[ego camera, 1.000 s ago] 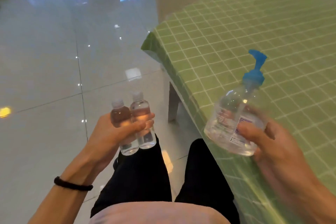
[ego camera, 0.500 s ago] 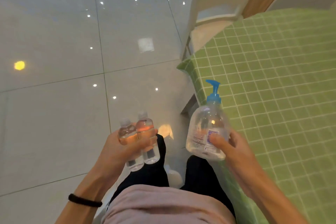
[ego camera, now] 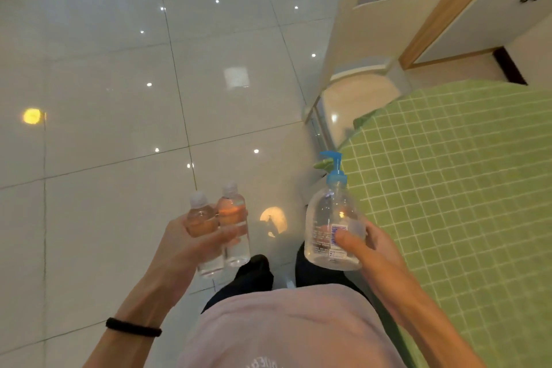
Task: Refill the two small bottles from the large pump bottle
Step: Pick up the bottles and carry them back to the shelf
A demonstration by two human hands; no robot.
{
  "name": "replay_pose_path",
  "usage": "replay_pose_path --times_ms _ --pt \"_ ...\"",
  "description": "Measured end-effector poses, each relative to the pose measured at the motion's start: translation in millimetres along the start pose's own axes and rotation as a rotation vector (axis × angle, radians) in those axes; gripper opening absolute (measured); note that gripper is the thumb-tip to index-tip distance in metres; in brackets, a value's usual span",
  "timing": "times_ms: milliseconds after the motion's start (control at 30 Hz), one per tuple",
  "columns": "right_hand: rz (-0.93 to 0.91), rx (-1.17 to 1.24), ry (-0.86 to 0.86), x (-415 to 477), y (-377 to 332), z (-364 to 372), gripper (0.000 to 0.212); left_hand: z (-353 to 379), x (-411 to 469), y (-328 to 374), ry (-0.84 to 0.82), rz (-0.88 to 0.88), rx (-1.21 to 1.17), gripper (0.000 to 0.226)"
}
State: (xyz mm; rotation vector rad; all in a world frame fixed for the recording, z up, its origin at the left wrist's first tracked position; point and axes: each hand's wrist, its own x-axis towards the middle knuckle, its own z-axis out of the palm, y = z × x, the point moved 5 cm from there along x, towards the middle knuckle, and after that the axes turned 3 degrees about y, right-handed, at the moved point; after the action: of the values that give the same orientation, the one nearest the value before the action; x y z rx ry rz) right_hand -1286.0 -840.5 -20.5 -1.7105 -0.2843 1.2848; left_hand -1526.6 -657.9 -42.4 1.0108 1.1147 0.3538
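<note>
Floor (ego camera: 119, 98) open, left hand (ego camera: 191, 245) gripping small bottles (ego camera: 233, 218), right hand (ego camera: 376, 251) clasping pump bottle (ego camera: 331, 215), seemingly beside table (ego camera: 448, 188) edge

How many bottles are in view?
3: one small bottle and a second small bottle beside it in the left hand; large pump bottle in the right hand. None seem hidden.
</note>
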Motion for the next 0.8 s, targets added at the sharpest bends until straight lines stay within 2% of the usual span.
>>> replay_pose_path --times_ms 100,233,333,500,600,800 --pt "-0.019 0.02 0.016 11 -22 -7 0.046 11 25 25 -0.044 0.006 0.012 0.055" --pt "0.002 0.086 0.101 35 -36 -27 0.066 33 63 52 -0.098 -0.004 0.068 0.046" --pt "0.009 0.111 0.116 64 -54 -39 0.062 53 91 77 -0.116 0.003 0.073 0.049" --pt "0.031 0.172 0.107 121 -92 -50 0.08 74 143 123 -0.098 -0.008 0.05 0.065" --pt "0.027 0.16 0.08 156 -128 -52 0.084 80 176 158 -0.068 0.015 0.058 0.063" --pt "0.008 0.063 0.034 240 -197 -37 0.077 56 230 209 0.026 0.032 -0.003 0.075"
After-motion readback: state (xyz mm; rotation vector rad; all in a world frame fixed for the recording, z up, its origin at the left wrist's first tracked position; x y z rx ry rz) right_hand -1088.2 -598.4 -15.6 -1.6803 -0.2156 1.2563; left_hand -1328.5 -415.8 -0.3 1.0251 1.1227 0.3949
